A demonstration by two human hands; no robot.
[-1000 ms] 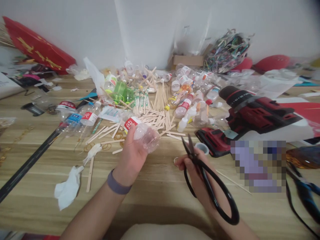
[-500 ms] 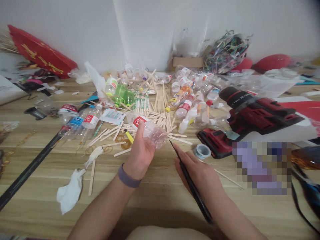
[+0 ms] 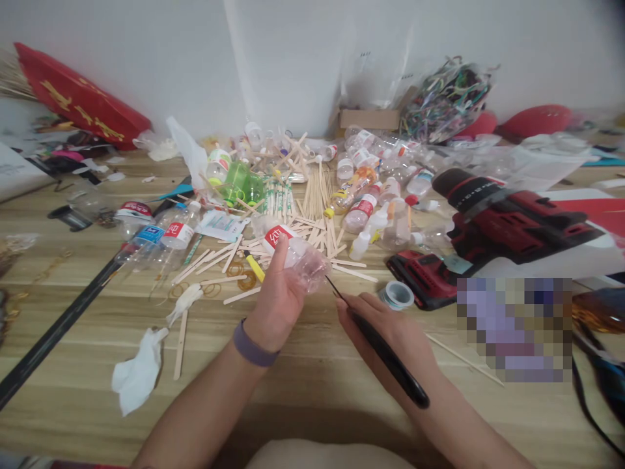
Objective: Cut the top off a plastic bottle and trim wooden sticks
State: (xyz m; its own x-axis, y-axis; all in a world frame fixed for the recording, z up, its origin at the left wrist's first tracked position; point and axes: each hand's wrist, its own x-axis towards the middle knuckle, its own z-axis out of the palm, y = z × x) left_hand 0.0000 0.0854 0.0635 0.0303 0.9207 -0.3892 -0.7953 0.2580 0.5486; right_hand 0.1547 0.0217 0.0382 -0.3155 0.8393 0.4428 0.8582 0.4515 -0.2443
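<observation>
Gripping a clear plastic bottle (image 3: pixel 295 254) just left of the frame's centre, the left hand (image 3: pixel 278 296) wraps its thumb and fingers around the body below the red-and-white label, with the base end pointing right. The right hand (image 3: pixel 385 332), right of centre, is closed around the black scissors (image 3: pixel 381 345), whose blades look shut or nearly so; their tip sits at or just beside the bottle's lower right edge, though contact cannot be told for certain. The two hands are near each other but apart.

The bottle looks empty, so it should be very light, with thin walls that flex and dent under a squeeze. Its smooth, rounded surface could roll or slip against a pressed point. The firmest places to hold it are probably the labelled shoulder and the ribbed base; the mid-body gives way most. The scissors are stiff and sharp-tipped, best held by the looped handles.

Behind the hands, in the middle of the wooden worktop (image 3: pixel 312 404), lies a heap of wooden sticks (image 3: pixel 312 228) and small bottles. A red and black power drill (image 3: pixel 488 221) rests at centre right, a crumpled tissue (image 3: pixel 139 368) at lower left.
</observation>
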